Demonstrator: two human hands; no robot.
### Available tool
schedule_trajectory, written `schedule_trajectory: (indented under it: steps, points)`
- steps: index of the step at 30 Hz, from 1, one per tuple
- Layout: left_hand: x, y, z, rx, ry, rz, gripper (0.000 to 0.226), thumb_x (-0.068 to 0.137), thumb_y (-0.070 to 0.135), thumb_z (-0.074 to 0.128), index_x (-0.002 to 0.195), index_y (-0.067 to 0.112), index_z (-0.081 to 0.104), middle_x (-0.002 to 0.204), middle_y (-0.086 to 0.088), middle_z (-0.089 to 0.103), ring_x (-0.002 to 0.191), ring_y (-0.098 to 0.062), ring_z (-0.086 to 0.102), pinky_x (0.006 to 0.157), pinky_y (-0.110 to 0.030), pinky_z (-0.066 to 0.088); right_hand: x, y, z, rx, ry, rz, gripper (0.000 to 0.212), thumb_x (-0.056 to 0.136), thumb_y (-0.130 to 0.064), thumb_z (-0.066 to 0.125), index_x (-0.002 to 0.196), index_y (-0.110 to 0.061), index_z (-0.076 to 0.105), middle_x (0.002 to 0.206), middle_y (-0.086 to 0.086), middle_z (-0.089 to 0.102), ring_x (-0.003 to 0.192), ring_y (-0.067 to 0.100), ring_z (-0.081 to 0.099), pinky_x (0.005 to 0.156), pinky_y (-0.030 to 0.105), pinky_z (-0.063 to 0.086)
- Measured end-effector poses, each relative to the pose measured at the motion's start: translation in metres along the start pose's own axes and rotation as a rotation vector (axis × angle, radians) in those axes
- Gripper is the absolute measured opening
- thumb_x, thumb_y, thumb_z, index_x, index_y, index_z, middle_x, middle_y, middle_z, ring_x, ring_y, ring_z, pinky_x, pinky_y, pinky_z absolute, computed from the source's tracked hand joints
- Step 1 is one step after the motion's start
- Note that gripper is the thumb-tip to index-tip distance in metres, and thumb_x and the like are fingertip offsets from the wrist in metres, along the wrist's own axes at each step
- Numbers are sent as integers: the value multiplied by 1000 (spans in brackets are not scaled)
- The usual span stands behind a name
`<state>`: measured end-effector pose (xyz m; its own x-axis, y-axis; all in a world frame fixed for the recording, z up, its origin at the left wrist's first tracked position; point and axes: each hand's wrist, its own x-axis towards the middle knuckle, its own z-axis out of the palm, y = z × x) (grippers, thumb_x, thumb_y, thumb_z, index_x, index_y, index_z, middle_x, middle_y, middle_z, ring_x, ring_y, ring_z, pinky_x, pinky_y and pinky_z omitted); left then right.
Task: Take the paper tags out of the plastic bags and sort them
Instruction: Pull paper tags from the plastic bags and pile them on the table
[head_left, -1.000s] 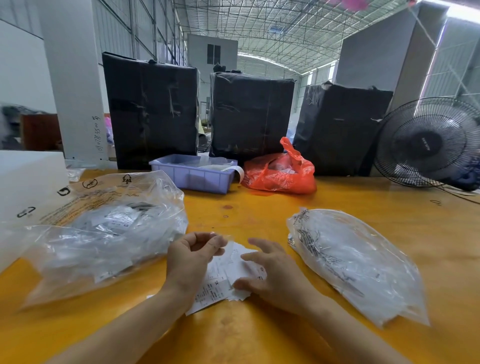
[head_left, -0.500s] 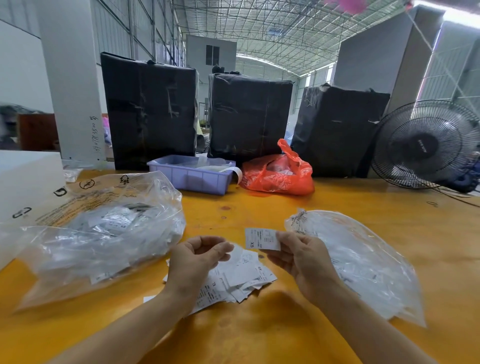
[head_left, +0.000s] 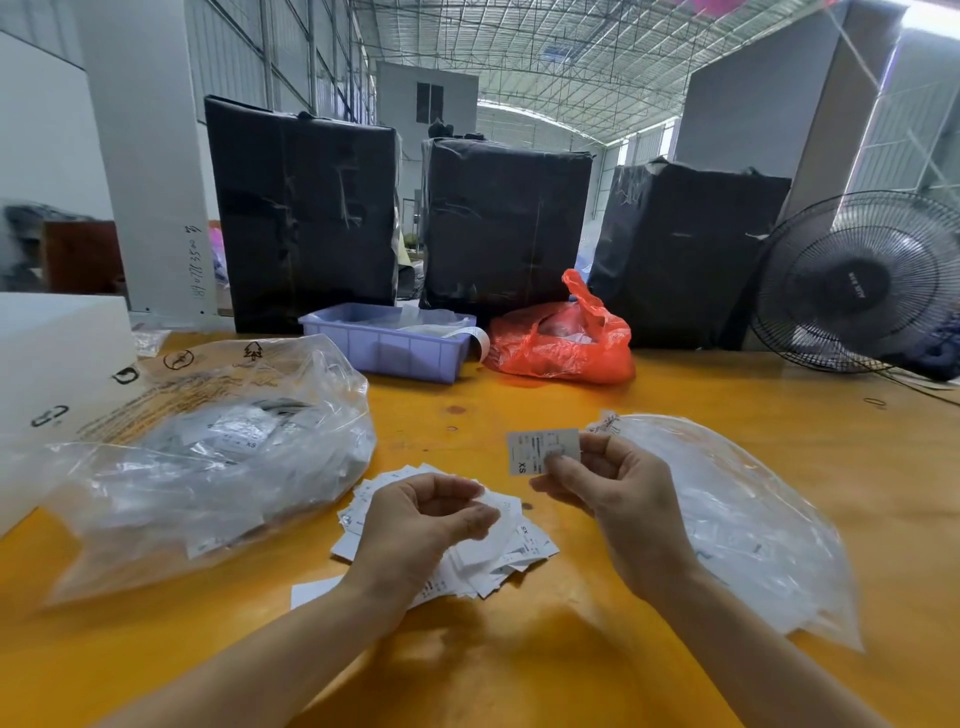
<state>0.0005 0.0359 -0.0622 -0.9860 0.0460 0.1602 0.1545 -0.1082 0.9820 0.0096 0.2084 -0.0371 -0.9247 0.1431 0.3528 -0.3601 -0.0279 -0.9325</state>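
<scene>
Near the counter's (head_left: 519, 649) front edge, the left hand (head_left: 415, 530) hovers loosely curled, holding nothing, over a heap of paper tags (head_left: 498, 556). The right hand (head_left: 608, 493) pinches one XS tag (head_left: 540, 451) upright above it. Clear plastic bags (head_left: 208, 467) flank both sides.

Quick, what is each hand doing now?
Left hand: loosely curled, holding nothing, above the tag pile.
Right hand: pinches one paper tag.
</scene>
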Motion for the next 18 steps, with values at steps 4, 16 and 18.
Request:
schedule_trajectory:
  steps: [4,16,18]
  points:
    - [0,0,0,7,-5,-10,26,64,-3,80,86,2,69,73,-11,73,60,-14,68,56,-14,50,-3,-1,5,-118,-96,-87,10,80,1,68,89,-3,65,80,6,74,65,22,71,60,22,56]
    - [-1,1,1,50,-83,-30,27,69,4,79,92,7,66,75,-6,75,61,-10,68,55,-12,47,-7,5,9,-272,-55,-223,12,80,-1,70,80,-13,67,76,-2,74,64,14,71,59,21,56]
    - [-1,1,1,53,-91,-30,26,70,4,78,93,7,66,76,-6,75,62,-11,69,56,-13,47,-7,3,9,-281,-47,-239,12,81,-2,70,81,-13,67,78,-3,74,63,13,71,59,20,55]
